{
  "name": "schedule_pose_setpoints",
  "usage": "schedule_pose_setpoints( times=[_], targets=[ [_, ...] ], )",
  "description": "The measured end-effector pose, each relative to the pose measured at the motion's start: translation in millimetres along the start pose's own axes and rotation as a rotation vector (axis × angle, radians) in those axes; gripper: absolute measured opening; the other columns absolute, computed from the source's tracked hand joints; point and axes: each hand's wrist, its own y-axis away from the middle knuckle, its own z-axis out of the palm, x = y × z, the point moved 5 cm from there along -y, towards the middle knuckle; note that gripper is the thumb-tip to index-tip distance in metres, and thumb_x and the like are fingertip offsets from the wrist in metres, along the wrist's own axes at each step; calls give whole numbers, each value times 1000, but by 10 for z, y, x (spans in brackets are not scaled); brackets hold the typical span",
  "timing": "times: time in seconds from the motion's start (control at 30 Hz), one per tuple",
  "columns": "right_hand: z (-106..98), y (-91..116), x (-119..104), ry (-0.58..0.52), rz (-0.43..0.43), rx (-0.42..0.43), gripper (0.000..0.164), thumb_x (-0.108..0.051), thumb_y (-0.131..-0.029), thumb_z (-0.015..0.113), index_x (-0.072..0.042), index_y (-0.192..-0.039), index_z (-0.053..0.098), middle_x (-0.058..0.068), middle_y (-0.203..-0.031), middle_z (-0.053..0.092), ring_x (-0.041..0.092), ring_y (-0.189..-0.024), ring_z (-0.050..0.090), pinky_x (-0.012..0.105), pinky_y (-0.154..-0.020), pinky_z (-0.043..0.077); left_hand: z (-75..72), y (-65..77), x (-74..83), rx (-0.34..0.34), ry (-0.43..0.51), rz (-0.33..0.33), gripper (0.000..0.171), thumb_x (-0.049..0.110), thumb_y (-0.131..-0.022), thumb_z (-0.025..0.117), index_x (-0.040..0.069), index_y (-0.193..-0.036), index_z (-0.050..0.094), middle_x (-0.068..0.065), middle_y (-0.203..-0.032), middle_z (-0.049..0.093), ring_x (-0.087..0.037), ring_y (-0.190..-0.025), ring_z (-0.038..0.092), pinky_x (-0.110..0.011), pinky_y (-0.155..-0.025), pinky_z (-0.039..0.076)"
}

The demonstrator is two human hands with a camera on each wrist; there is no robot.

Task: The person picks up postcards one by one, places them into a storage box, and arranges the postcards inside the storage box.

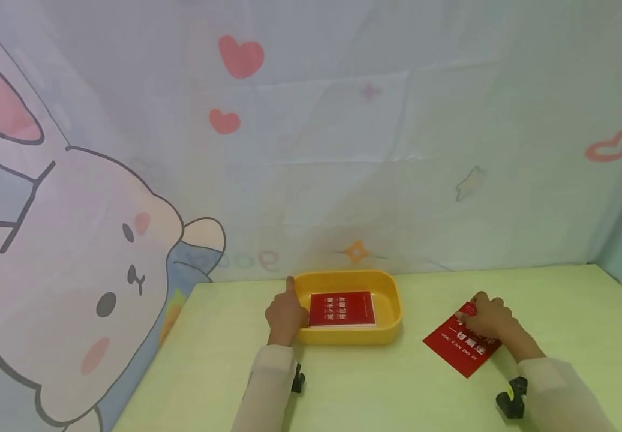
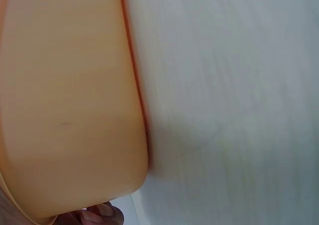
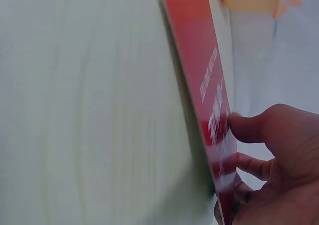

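Note:
A shallow yellow plastic tray (image 1: 343, 337) stands on the table near the wall. In it lies a red booklet (image 1: 361, 307) with white lettering. My left hand (image 1: 285, 312) grips the tray's left end, the thumb over the rim. The left wrist view shows the tray's side wall (image 2: 75, 105) close up, with fingertips curled at its lower end. Off to the right, a second red booklet (image 1: 459, 354) reading "YOU CAN DO IT" lies at a slant. My right hand (image 1: 489, 317) holds it by its upper part, thumb and fingers at its edges; part of the cover is hidden.
The pale yellow-green table (image 1: 354, 390) reaches back to a cloth backdrop (image 1: 332, 180) printed with hearts and a large rabbit. A black wrist device (image 1: 513, 399) sits at the right sleeve, and another (image 1: 298, 380) at the left.

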Motion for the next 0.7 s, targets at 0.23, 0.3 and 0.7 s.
schedule_pose_setpoints(
  times=[0.23,0.3,0.7],
  targets=[
    [-57,-50,-13,-66,-40,-11,49,-16,-99,43,25,-124,34,48,-115,45,50,-100,50,56,-83,49,-42,-10,3,0,18,-7,85,17,-79,75,18,-152,32,-17,-91,68,-29,-68,60,-45,-67,55],
    [-79,-49,-22,-105,-28,-39,52,-17,-98,39,26,-128,32,48,-120,44,49,-102,52,54,-84,49,-33,-14,-8,-4,16,-14,85,17,-79,76,18,-152,32,-17,-92,68,-29,-68,59,-45,-67,55],
    [-131,-40,-3,-449,115,-147,61,-13,-95,32,14,-147,15,41,-133,32,34,-99,53,31,-71,50,-29,12,-11,5,24,-16,82,17,-81,73,17,-152,33,-17,-88,67,-28,-66,58,-44,-66,54]
  ],
)
